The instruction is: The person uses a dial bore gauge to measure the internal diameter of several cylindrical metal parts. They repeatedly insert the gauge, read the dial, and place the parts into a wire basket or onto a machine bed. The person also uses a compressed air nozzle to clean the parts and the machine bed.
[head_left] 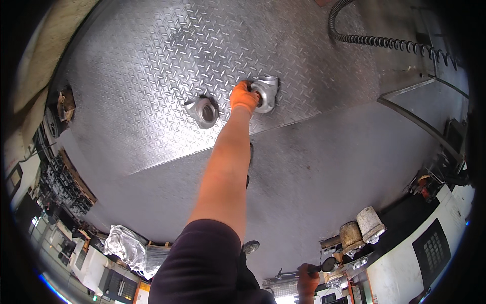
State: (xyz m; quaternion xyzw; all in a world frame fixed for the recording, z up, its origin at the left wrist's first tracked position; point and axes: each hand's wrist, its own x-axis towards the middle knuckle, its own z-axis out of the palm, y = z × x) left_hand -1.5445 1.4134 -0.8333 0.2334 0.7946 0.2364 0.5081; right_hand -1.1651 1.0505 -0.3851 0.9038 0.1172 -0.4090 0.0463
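Note:
My left hand (pixel 244 97), in an orange glove, reaches out onto a steel tread plate (pixel 167 66). Its fingers grip a grey metal casting (pixel 268 95) at the edge of the round bore; the fingertips are partly hidden in it. A second grey casting (pixel 205 112) with a round bore lies just left of that hand, apart from it. Low in the view, my right hand (pixel 308 281), also gloved in orange, is closed round the handle of a dial bore gauge (pixel 329 264). The gauge's round head points right and its thin rod extends left.
A coiled black hose (pixel 390 42) hangs at the far right near a bent metal frame (pixel 420 119). Two dirty buckets (pixel 371 223) stand by a white machine (pixel 405 263) at the lower right. Stacked metal parts (pixel 66 185) and a plastic-wrapped load (pixel 126 248) are at the left.

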